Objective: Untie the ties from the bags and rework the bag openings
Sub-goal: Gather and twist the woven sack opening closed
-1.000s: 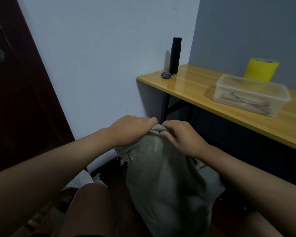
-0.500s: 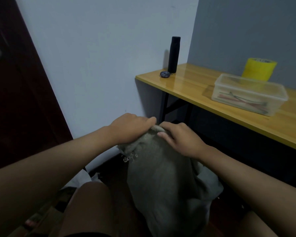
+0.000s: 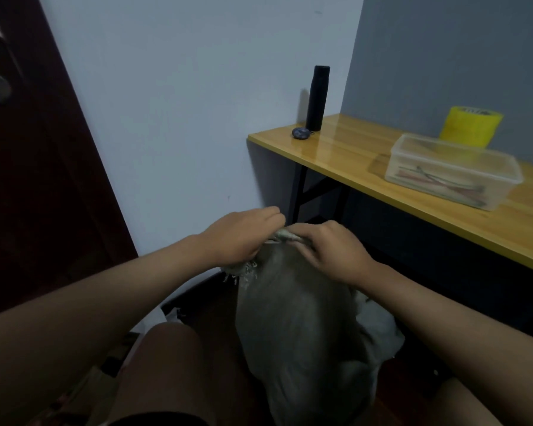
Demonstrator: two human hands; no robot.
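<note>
Left hand (image 3: 243, 235) and right hand (image 3: 330, 250) fingers curl, gripping the bag (image 3: 293, 318) neck

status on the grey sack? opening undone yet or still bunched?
Done: nothing clearly finished; loose ties lie in the clear box on the table, but their origin is not shown. In hand: the left hand and right hand both grip the bunched neck of the grey sack; whether a tie sits there is hidden. Left: the mouth is not opened or reworked.
</note>
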